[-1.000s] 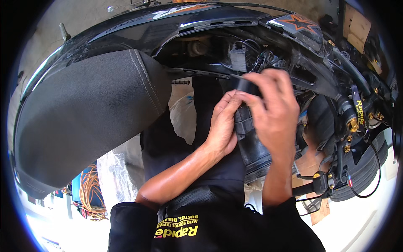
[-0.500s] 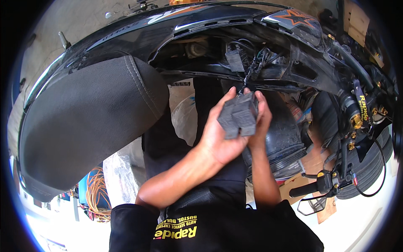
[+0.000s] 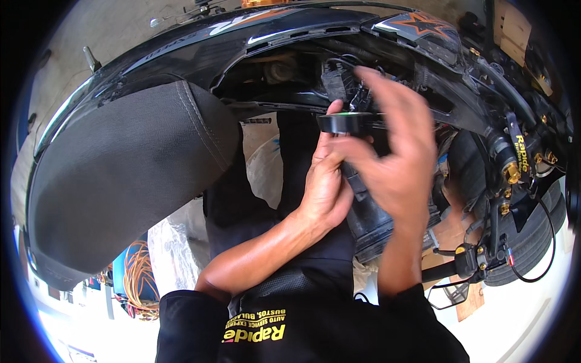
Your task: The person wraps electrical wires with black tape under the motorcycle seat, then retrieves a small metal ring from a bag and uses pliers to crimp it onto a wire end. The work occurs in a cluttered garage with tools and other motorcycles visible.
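Observation:
A roll of black tape [image 3: 344,123] with a bit of green at its upper rim sits at the fingers of my left hand [image 3: 324,187], which are closed around it, one fingertip showing beyond the roll. My right hand [image 3: 402,145] is blurred by motion just to the right, its thumb and fingers spread apart around the roll, with nothing visible in its grasp. Behind them, a dark wire bundle [image 3: 358,97] runs up into the open body of a black motorcycle or scooter. A grey wrapped block [image 3: 334,83] rests among the wires there. Anything lower between the hands is mostly hidden.
The dark padded seat [image 3: 133,175] fills the left side. Handlebar parts with gold fittings [image 3: 513,172] and a tyre [image 3: 538,242] stand at the right. An orange coiled cable [image 3: 140,275] and clear plastic sheeting [image 3: 172,254] lie at lower left.
The grey wrapped block that both hands cradled is no longer visible in them; a roll of black tape is now at my left hand. My right hand has risen and swung outward.

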